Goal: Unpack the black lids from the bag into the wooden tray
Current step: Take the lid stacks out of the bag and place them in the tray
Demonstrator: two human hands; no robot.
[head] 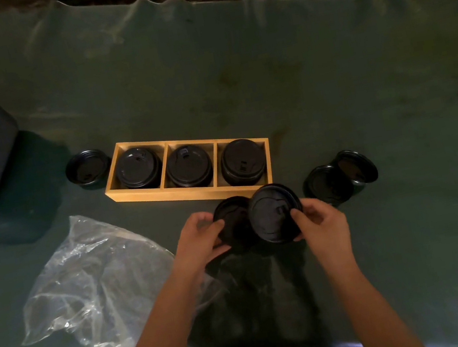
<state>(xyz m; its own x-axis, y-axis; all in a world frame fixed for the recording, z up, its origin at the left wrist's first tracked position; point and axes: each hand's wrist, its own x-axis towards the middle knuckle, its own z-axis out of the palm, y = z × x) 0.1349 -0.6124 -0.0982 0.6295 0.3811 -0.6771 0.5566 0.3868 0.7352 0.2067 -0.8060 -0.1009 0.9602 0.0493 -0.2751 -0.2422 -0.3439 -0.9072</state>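
Wooden tray (147,197) on the green bench (327,81) has 3 compartments, each filled with black lids (189,165). Just before it, the left hand (202,237) and right hand (321,223) each pinch 1 lid, beside the plastic bag (88,284).

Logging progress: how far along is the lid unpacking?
Done: all three wooden tray compartments hold black lids. In hand: left hand and right hand each grip a lid. Left: loose lids left and right of the tray; bag contents unclear.
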